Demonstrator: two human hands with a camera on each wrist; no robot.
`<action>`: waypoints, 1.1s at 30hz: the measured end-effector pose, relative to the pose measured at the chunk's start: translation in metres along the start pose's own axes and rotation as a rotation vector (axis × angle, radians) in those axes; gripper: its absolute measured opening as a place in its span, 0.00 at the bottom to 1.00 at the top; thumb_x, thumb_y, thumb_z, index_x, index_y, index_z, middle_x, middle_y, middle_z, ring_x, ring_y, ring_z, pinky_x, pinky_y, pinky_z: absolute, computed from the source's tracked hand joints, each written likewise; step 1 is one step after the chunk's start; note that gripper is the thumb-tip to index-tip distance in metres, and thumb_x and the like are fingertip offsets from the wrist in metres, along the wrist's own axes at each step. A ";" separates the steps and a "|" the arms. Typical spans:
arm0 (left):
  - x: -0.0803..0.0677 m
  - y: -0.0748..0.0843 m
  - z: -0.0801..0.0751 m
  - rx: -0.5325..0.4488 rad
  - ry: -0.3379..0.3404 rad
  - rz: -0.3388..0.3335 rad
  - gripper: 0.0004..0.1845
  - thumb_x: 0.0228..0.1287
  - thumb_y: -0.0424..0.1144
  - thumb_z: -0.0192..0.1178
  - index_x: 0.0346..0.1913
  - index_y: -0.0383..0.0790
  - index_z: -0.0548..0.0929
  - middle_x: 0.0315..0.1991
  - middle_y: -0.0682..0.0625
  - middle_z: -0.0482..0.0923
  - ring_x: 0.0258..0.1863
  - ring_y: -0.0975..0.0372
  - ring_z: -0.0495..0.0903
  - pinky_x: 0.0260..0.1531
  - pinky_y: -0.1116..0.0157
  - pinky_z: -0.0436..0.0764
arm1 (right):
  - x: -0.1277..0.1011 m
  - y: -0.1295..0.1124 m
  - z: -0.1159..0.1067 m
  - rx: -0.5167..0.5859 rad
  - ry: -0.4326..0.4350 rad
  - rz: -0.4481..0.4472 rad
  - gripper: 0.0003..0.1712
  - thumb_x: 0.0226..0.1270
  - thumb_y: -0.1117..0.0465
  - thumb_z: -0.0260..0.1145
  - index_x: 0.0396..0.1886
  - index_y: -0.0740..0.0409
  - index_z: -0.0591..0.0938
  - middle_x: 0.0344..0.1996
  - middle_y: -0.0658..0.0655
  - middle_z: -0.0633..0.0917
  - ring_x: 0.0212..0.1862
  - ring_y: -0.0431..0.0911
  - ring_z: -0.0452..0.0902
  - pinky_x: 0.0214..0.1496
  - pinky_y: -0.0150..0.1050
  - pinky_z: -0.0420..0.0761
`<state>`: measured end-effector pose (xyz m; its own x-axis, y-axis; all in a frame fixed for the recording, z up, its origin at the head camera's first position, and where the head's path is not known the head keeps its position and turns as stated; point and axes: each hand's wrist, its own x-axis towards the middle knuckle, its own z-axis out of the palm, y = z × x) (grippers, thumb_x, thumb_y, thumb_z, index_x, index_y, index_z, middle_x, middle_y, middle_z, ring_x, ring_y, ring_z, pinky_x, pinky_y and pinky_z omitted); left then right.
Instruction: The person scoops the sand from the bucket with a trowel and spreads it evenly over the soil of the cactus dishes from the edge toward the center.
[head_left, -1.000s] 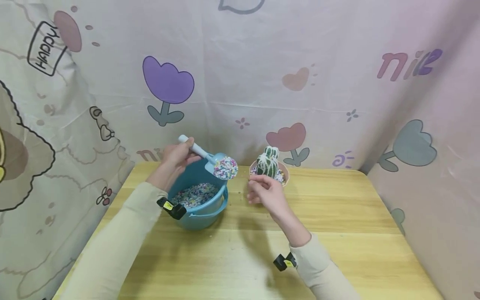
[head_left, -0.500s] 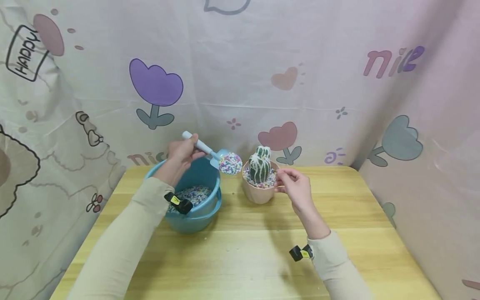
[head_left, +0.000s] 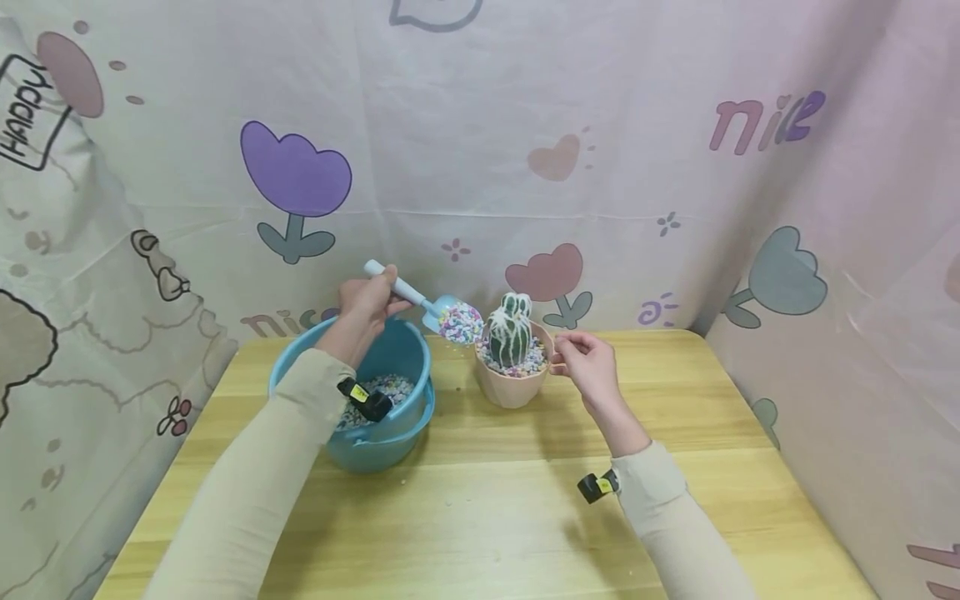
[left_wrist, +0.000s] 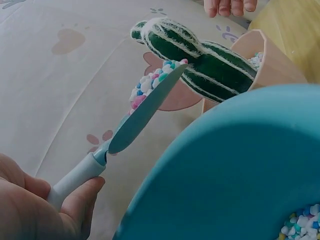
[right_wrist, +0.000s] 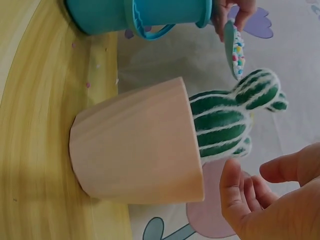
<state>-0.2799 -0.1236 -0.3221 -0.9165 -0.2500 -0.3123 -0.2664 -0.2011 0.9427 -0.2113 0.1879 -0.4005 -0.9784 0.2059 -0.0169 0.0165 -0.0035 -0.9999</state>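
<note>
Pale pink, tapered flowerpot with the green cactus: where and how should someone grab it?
Probably around the flowerpot, just below its rim, from the right: its wall widens upward, which should help stop slipping, while the light-blue scoop of multicoloured pebbles hangs near its left.

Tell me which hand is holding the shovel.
The left hand, gripping the shovel by its white handle near the blue bucket; the right hand holds nothing, beside the pink pot.
</note>
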 end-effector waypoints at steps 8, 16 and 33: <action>0.004 -0.005 0.008 0.008 0.023 0.033 0.26 0.81 0.42 0.57 0.71 0.26 0.72 0.60 0.30 0.81 0.58 0.48 0.86 0.49 0.67 0.91 | 0.010 0.008 0.003 -0.078 0.026 0.005 0.16 0.76 0.70 0.61 0.56 0.76 0.81 0.34 0.54 0.86 0.34 0.42 0.85 0.33 0.29 0.90; 0.006 -0.008 0.014 0.036 0.020 0.028 0.27 0.82 0.43 0.56 0.73 0.28 0.70 0.64 0.30 0.80 0.59 0.48 0.87 0.50 0.68 0.90 | 0.015 0.014 0.004 -0.109 0.043 0.023 0.17 0.74 0.70 0.62 0.57 0.75 0.81 0.47 0.72 0.85 0.39 0.49 0.84 0.34 0.31 0.91; 0.013 -0.014 0.019 0.073 0.020 0.042 0.27 0.81 0.43 0.57 0.73 0.28 0.71 0.67 0.31 0.78 0.61 0.48 0.85 0.54 0.66 0.90 | 0.023 0.025 0.004 -0.086 0.040 0.085 0.17 0.72 0.73 0.60 0.58 0.75 0.79 0.37 0.57 0.81 0.35 0.44 0.81 0.34 0.31 0.91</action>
<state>-0.2936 -0.1060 -0.3373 -0.9214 -0.2754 -0.2740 -0.2498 -0.1203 0.9608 -0.2343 0.1886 -0.4258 -0.9638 0.2475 -0.0994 0.1179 0.0611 -0.9911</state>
